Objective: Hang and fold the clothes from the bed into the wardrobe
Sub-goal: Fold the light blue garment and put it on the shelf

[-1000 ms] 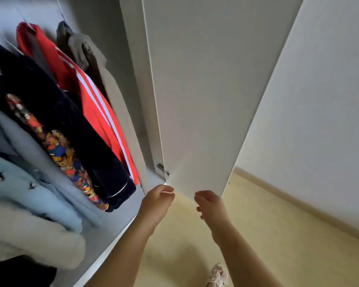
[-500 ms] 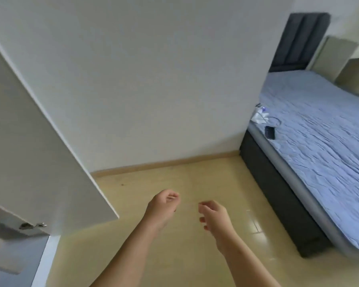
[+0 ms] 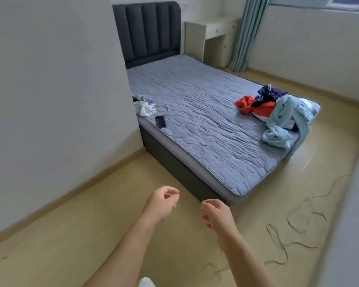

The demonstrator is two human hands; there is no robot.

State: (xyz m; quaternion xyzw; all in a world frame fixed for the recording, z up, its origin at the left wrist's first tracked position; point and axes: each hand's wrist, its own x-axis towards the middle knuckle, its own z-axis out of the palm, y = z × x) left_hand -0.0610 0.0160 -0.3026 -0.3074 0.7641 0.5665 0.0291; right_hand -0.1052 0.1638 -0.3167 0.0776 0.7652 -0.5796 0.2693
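Head view, hands (image 3: 161,204) (image 3: 217,214) loose, bed edge (image 3: 184,157) ahead

Clothes (image 3: 278,112) on bed (image 3: 195,112) far corner, phone (image 3: 160,122) near edge.

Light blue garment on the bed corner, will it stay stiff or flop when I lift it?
Probably floppy: the light blue garment lies crumpled, with one part drooping over the edge of the bed. Its soft folds suggest it is light. It overlaps the red garment, so lifting may drag that along.
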